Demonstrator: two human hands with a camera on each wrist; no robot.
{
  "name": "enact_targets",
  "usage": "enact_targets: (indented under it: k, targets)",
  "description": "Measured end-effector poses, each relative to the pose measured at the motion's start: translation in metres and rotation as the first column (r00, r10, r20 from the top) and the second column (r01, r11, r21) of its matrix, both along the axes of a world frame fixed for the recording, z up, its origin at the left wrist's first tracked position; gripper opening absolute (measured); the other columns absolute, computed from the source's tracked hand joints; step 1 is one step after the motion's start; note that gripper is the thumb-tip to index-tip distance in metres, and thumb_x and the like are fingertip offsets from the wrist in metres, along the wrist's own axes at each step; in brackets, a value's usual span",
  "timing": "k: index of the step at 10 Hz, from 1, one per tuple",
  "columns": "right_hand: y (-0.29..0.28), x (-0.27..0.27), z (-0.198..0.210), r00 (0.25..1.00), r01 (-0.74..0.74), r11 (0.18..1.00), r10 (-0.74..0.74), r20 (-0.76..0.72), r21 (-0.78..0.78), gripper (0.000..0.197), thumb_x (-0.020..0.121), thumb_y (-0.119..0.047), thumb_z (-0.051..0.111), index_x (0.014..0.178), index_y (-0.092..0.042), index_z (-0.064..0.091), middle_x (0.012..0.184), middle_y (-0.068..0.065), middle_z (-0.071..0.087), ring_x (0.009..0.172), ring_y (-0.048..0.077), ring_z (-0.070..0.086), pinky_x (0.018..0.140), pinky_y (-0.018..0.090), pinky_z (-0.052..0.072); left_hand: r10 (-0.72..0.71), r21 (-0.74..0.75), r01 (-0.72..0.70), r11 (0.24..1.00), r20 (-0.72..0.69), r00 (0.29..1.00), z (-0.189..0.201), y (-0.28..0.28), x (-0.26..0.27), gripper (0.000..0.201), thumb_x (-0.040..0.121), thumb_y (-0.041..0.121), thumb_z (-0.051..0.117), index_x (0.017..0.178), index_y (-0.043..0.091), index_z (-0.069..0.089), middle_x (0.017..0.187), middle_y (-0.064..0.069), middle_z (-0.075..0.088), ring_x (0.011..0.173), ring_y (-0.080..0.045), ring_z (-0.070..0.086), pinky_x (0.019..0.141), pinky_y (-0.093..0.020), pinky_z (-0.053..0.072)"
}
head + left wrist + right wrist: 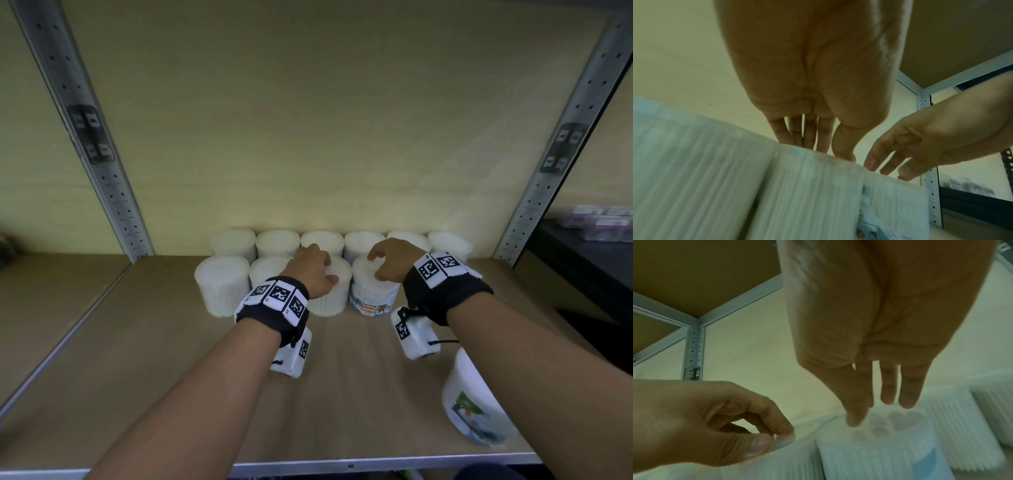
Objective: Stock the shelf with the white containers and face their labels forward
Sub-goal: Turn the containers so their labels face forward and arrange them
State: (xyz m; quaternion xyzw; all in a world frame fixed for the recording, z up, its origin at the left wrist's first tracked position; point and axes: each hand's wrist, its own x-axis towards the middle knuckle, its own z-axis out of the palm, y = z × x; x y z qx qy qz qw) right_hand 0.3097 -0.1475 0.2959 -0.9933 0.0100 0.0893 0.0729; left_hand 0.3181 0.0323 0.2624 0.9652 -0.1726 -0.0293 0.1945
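Observation:
Two rows of white cotton-bud containers [277, 241] stand at the back of the wooden shelf [164, 377]. My left hand [329, 274] grips the lid rim of a plain-faced front-row container [330, 303]; the right wrist view shows its thumb and fingers [777, 430] pinching that rim. My right hand [375, 265] hovers over the neighbouring container [375, 298], whose "Cotton Buds" label faces forward. Its fingers [908, 395] hang fairly straight with their tips at the lid [890, 423], gripping nothing. Both wrist views are motion-blurred.
One more white container [476, 404] lies tipped on its side near the shelf's front right edge, label up. Perforated metal uprights [85, 130] [561, 147] frame the bay. Small boxes [603, 222] sit on a dark shelf to the right. Bare board lies left of the rows.

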Motion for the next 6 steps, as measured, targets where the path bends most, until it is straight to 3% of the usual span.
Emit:
enact_targets:
  k: [1,2,6]
  targets:
    - [0.0023,-0.0010,-0.0083,0.997,0.051,0.996,-0.046,0.069,-0.072,0.052,0.087,-0.042,0.061,0.126,-0.009,0.056,0.133,0.009,0.053,0.120,0.027,0.053,0.102,0.033,0.043,0.001,0.010,-0.001,1.000,-0.003,1.000,0.0004,0.0000,-0.0006,0.048,0.091,0.034,0.057,0.131,0.008,0.049,0.133,-0.010,0.043,0.127,-0.027,0.038,0.106,-0.040,0.037]
    - [0.0035,-0.0014,-0.0136,0.996,0.058,0.996,-0.054,0.069,-0.060,0.061,0.083,-0.050,0.063,0.126,-0.006,0.054,0.132,0.012,0.052,0.119,0.029,0.053,0.100,0.037,0.045,0.004,0.018,-0.004,1.000,-0.007,1.000,0.0008,0.0000,-0.0009,0.049,0.091,0.034,0.057,0.131,0.009,0.049,0.133,-0.010,0.043,0.127,-0.027,0.038,0.106,-0.041,0.037]
    - [-0.0032,-0.0027,-0.0064,0.998,-0.055,0.998,0.055,-0.005,-0.027,0.059,0.086,-0.019,0.064,0.141,-0.014,0.043,0.146,0.005,0.042,0.131,0.022,0.045,0.105,0.028,0.037,-0.001,0.026,0.001,1.000,-0.017,1.000,0.0026,-0.0003,-0.0014,0.049,0.091,0.034,0.056,0.132,0.008,0.048,0.134,-0.010,0.042,0.127,-0.027,0.038,0.106,-0.039,0.037]
